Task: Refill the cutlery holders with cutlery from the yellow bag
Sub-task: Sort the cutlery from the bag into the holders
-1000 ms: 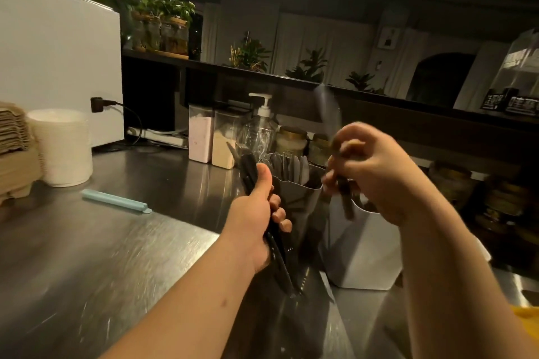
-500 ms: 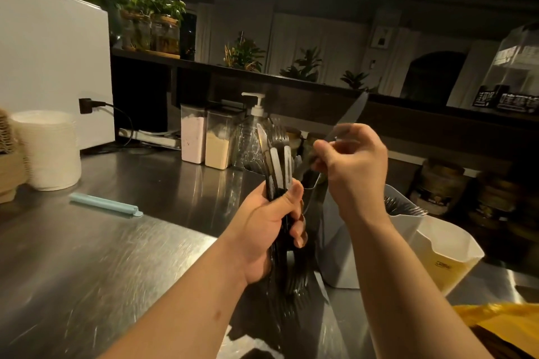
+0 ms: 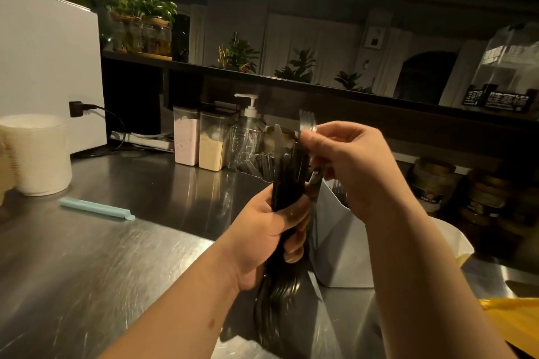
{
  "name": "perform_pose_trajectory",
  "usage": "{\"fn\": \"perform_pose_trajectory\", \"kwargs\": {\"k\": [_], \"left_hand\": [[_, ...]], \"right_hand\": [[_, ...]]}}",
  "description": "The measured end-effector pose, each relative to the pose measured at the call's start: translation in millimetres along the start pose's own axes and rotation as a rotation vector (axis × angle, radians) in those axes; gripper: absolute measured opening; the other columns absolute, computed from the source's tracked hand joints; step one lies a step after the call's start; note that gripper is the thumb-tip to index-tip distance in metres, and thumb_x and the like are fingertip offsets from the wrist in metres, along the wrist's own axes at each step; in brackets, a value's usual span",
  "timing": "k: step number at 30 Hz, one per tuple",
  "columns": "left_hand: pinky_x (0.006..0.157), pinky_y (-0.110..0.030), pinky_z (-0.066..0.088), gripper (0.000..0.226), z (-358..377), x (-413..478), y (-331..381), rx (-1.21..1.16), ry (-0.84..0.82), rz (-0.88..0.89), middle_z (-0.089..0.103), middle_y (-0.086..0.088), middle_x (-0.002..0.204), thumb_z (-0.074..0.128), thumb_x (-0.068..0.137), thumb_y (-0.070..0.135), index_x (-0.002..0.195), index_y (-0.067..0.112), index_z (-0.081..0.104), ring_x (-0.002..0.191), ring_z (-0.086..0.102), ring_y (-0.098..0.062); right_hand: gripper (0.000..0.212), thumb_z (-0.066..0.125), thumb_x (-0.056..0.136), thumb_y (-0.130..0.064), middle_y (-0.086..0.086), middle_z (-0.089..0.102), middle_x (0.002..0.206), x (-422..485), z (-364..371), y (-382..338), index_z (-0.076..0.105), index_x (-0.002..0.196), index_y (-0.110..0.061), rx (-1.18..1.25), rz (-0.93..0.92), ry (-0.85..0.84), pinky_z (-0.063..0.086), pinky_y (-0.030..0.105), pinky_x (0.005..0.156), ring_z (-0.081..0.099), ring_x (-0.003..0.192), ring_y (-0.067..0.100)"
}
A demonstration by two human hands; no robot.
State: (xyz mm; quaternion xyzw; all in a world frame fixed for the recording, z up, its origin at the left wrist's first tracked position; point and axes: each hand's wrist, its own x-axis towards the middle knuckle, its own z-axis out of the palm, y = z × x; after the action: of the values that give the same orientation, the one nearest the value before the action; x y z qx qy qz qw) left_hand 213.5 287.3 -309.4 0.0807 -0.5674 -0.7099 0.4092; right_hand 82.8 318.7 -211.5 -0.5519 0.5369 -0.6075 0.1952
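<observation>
Left hand: the left hand (image 3: 267, 237) was seen wrapped round a bundle of dark cutlery (image 3: 287, 183), with fingers and thumb curled tight about its middle.
Bundle: it was held upright above the steel counter (image 3: 116, 256). A pale knife tip (image 3: 278, 137) was shown at the top, and dark rounded ends were hung below the fist.
Right hand: the right hand (image 3: 350, 166) was held up beside the bundle's top, its thumb and fingertips pinched on a pale fork (image 3: 307, 122).
Fork: its tines were pointed upward, just above the pinch. Whether its handle was lodged in the bundle could not be told.
Cutlery holder: a white holder (image 3: 341, 242) was set on the counter just right of the left hand, partly hidden by the right forearm. Metal tines were glimpsed inside it.
Yellow bag: a corner of the yellow bag (image 3: 513, 320) was seen at the lower right edge, on the counter, near the right forearm.
Back of counter: a pink-filled canister (image 3: 186, 143), a canister of yellow powder (image 3: 211, 148) and a clear pump bottle (image 3: 248, 131) were lined up side by side.
Left side: a white stack (image 3: 38, 154) of cups or lids was stood at the far left, and a light-blue strip (image 3: 96, 208) was laid flat, well apart from the hands.
</observation>
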Motion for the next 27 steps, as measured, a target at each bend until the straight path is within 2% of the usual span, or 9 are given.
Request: {"fn": "perform_pose_trajectory", "kwargs": {"k": [2,5,9,14,17,19,21,25,27], "left_hand": [[0.044,-0.028,0.032,0.026,-1.5,-0.9,-0.3,0.026,-0.018,-0.023,0.042,-0.007,0.066,0.063,0.094,0.017,0.116,0.003,0.059,0.049,0.036,-0.016],[0.045,-0.028,0.032,0.013,-1.0,-0.6,-1.9,0.059,-0.046,-0.035,0.041,-0.008,0.068,0.063,0.096,0.017,0.108,0.013,0.067,0.049,0.036,-0.016],[0.044,-0.027,0.032,0.012,-0.4,1.4,-1.7,0.058,0.019,-0.060,0.042,-0.006,0.063,0.063,0.091,0.025,0.096,0.014,0.064,0.047,0.036,-0.015],[0.046,-0.027,0.033,0.021,6.3,2.6,-2.2,0.190,0.210,-0.096,0.042,-0.001,0.064,0.061,0.098,0.026,0.113,0.011,0.059,0.051,0.035,-0.014],[0.056,-0.031,0.036,0.019,7.4,6.8,-7.8,0.294,0.351,-0.086,0.043,0.006,0.061,0.061,0.099,0.032,0.109,0.017,0.059,0.051,0.035,-0.009],[0.069,-0.034,0.040,0.012,5.8,9.6,-11.1,0.422,0.431,-0.051,0.050,0.018,0.058,0.060,0.099,0.039,0.103,0.028,0.061,0.057,0.044,-0.007],[0.072,-0.026,0.046,0.009,5.2,10.5,-12.5,0.570,0.489,0.017,0.058,0.019,0.068,0.056,0.100,0.040,0.103,0.032,0.059,0.068,0.055,-0.007],[0.083,-0.028,0.056,0.019,6.1,5.4,-14.7,1.049,0.564,0.164,0.060,0.020,0.090,0.057,0.101,0.033,0.118,0.028,0.052,0.088,0.062,-0.006],[0.083,-0.031,0.058,0.021,6.3,3.6,-17.6,1.126,0.588,0.203,0.060,0.019,0.091,0.058,0.100,0.029,0.120,0.029,0.051,0.088,0.063,-0.009]], "right_hand": [[0.009,0.073,0.090,-0.022,-0.001,0.070,0.074,0.4,-5.4,-2.8,0.073,0.089,-0.013,0.165,0.003,0.096,0.051,0.022,0.055,0.062,0.061,0.007],[0.007,0.065,0.096,-0.022,0.000,0.068,0.088,4.8,-23.9,-6.0,0.067,0.097,-0.016,0.388,-0.085,0.388,0.057,0.027,0.066,0.065,0.067,0.008],[0.019,0.070,0.093,-0.022,0.003,0.066,0.101,15.7,-57.8,5.5,0.059,0.108,-0.017,0.063,-0.283,0.740,0.063,0.034,0.074,0.071,0.087,0.016],[0.046,0.071,0.091,-0.012,0.004,0.060,0.119,27.2,-69.0,36.5,0.048,0.130,-0.020,-0.402,-0.103,0.496,0.060,0.043,0.086,0.064,0.108,0.023],[0.038,0.075,0.088,-0.016,0.006,0.062,0.117,29.1,-62.1,45.5,0.057,0.122,-0.022,-0.652,0.036,0.253,0.061,0.047,0.083,0.065,0.102,0.027],[0.025,0.076,0.088,-0.023,0.004,0.067,0.104,29.1,-58.6,47.4,0.064,0.111,-0.020,-0.714,0.107,0.106,0.060,0.041,0.077,0.067,0.092,0.023],[0.017,0.071,0.092,-0.033,0.001,0.068,0.090,26.7,-55.9,45.5,0.071,0.100,-0.018,-0.803,0.131,-0.003,0.054,0.031,0.069,0.064,0.084,0.016],[0.028,0.064,0.095,-0.043,-0.002,0.067,0.077,17.2,-42.5,24.2,0.073,0.091,-0.017,-0.601,-0.149,0.150,0.050,0.027,0.064,0.062,0.075,0.011],[0.038,0.063,0.089,-0.053,0.000,0.069,0.072,8.3,-28.9,7.3,0.075,0.085,-0.017,-0.387,-0.127,-0.023,0.051,0.027,0.063,0.063,0.069,0.008]]}}
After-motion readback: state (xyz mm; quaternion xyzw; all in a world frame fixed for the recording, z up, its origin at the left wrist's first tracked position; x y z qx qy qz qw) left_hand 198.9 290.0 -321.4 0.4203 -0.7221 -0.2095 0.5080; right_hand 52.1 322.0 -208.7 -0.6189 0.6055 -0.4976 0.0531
